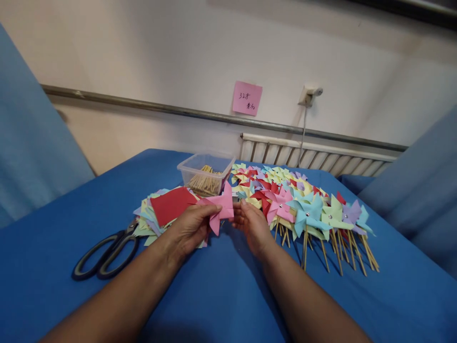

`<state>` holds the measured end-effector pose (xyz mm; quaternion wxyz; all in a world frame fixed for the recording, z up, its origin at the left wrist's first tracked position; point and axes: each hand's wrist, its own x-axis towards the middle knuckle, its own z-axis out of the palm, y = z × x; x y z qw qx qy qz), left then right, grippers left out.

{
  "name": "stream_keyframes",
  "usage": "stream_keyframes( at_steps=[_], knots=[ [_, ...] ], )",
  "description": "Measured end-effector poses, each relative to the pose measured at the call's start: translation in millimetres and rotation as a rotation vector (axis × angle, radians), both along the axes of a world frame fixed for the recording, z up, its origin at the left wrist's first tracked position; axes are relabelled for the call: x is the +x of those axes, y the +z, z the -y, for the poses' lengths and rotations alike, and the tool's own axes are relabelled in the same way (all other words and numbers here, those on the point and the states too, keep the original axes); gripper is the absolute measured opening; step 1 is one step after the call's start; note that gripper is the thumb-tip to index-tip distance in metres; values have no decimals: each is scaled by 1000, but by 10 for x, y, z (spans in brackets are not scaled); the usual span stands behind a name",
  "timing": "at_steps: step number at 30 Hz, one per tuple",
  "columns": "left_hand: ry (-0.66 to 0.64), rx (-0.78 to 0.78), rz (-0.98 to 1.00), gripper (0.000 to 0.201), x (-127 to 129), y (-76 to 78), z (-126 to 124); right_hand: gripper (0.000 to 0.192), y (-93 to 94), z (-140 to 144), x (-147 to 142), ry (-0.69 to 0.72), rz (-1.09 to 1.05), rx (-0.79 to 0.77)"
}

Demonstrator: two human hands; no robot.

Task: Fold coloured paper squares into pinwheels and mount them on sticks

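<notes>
Pinching a pink paper pinwheel (pixel 221 208) between them, the left hand (pixel 191 228) and right hand (pixel 252 223) are closed on it; the folds could be lost if the grip is loosened.

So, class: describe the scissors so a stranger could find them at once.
Start at the blue-covered table and look to the left of the stack of cut paper squares. The scissors lie flat there, black-handled, the only metal tool among paper.

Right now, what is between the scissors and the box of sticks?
In the head view, a stack of paper squares with a red sheet on top lies between the scissors and the box.
</notes>
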<state>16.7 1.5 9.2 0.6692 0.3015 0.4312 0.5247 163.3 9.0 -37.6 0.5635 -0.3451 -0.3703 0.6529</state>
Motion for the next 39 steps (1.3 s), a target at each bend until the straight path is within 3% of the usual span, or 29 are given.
stream_keyframes(
  at_steps=[4,12,19,25,31,39],
  knots=[
    [-53,-27,26,5,-38,-23,-37,32,42,45,3,156,-76,-10],
    [-95,-146,94,11,-47,-36,-53,29,60,76,16,152,-75,138],
    [-37,-175,122,11,-54,-44,-82,34,16,60,-49,163,-63,166],
    [-22,-197,124,13,-22,-75,-69,27,-35,45,-113,57,-22,186],
    [-15,-158,64,8,-35,-99,-96,22,-24,47,-32,142,-124,51],
    [-102,-15,1,3,-53,-125,-81,24,11,51,-10,257,-255,-83]
  ],
)
